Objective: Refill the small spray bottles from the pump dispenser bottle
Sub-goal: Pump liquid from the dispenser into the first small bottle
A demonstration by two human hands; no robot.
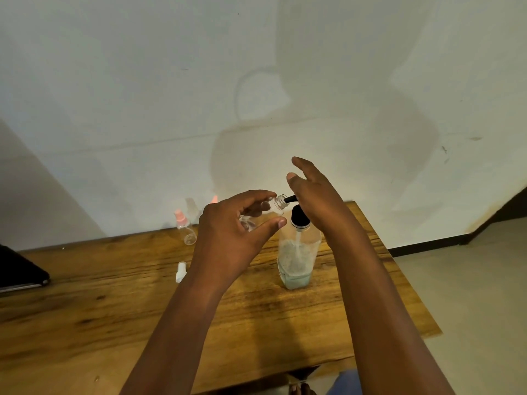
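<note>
Two bare forearms reach in from the near edge, over the wooden table point(114, 303). Left hand point(228, 238) up in the air, fingers and thumb curled round a small clear spray bottle point(273, 206), cap off, tipped over so its open neck points right. And that neck sits right at the black spout of the pump bottle point(296, 258), touching or just short of it, hard to call. Right hand point(316, 201) is on top of the pump head point(299, 216), palm down on it, fingers stretched out straight and gripping nothing.

Pump bottle stands upright on the right half of the table, clear, a little pale liquid at the bottom, foam clinging up the walls. Plenty of bare wood in front of it, and the right table edge is near, with floor beyond.

Count the small bottles: one in the hand, one pink-capped bottle point(184, 226) at the far edge by the wall, and what looks like two more behind it, blurred, so call that unsure. One loose white sprayer top point(180, 271) lies on the wood just left of the left wrist. A dark flat object point(20, 269) rests at the left edge, well apart.
</note>
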